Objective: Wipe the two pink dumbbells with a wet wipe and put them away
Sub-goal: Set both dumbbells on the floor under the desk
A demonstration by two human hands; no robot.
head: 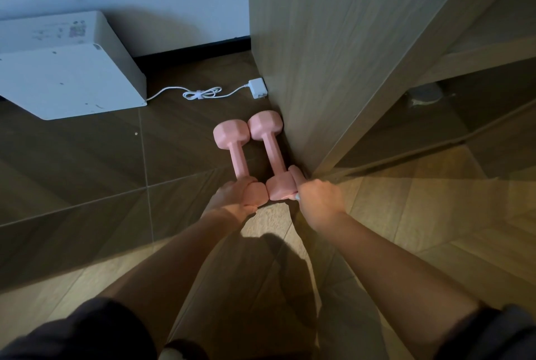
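Observation:
Two pink dumbbells lie side by side on the dark floor, pointing away from me. The right dumbbell (pixel 271 150) rests against the side of a wooden cabinet (pixel 319 55), and the left dumbbell (pixel 238 159) lies just beside it. My left hand (pixel 233 195) grips the near head of the left dumbbell from its left side. On the other side, my right hand (pixel 319 200) curls round the near head of the right dumbbell. The two near heads almost touch. No wet wipe is clearly visible.
A white flat box-like appliance (pixel 66 69) sits on the floor at the left by the wall. Its white cable and plug adapter (pixel 257 87) lie just beyond the dumbbells. Open cabinet shelves (pixel 464 98) are at the right. Wood-look floor (pixel 87 171) spreads to the left.

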